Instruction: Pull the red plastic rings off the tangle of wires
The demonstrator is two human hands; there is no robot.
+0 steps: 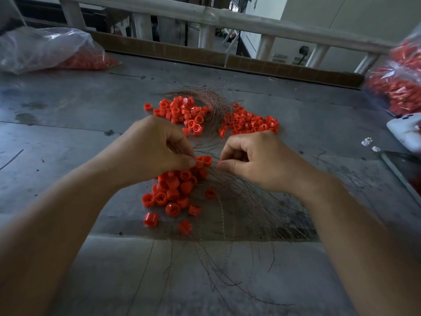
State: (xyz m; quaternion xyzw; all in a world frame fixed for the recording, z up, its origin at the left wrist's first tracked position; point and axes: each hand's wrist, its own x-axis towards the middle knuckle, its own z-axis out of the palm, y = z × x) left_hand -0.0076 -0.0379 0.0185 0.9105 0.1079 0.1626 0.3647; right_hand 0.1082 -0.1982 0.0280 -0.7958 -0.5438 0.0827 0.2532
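Red plastic rings (177, 190) lie in three loose heaps on the grey bench (68, 133): one on the wire tangle (239, 201) and two beyond it, each too many to count. At the tangle's far edge, the left hand (157, 147) pinches one ring and the right hand (255, 156) pinches thin strands. The rings look light, rigid and smooth, and the wires springy, so gripping a ring's outer wall seems best.
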